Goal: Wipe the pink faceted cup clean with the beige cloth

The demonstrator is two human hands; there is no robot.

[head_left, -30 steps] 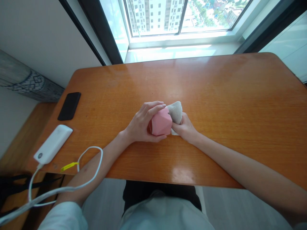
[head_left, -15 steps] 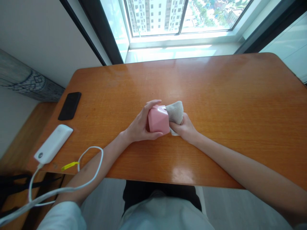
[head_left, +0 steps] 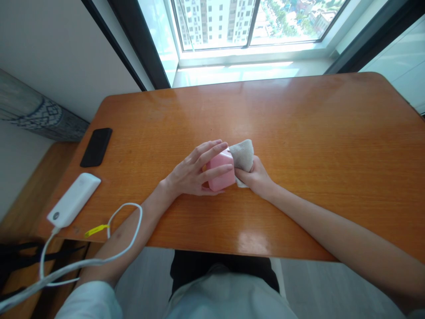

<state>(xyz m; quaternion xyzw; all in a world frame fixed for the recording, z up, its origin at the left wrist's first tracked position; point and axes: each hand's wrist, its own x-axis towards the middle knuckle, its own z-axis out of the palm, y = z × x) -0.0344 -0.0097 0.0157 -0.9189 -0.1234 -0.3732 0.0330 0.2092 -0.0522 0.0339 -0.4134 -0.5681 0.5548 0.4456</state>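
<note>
A pink faceted object [head_left: 222, 175] sits on the wooden table [head_left: 299, 133] near its middle. My left hand [head_left: 192, 173] lies over its left side, fingers stretched across the top and thumb underneath, holding it. My right hand [head_left: 255, 177] is closed on a bunched beige cloth [head_left: 243, 156] that presses against the pink object's right side.
A black phone [head_left: 96, 146] lies at the table's left edge. A white power bank [head_left: 73, 199] with a white cable [head_left: 99, 252] sits near the front left corner. A window ledge [head_left: 249, 71] runs behind the table. A lower wooden surface [head_left: 23, 195] stands to the left.
The pink object has turned in my left hand, and the fingers have shifted from a wrapped grip to lying stretched across its top. The cloth hand stayed against its right side.
</note>
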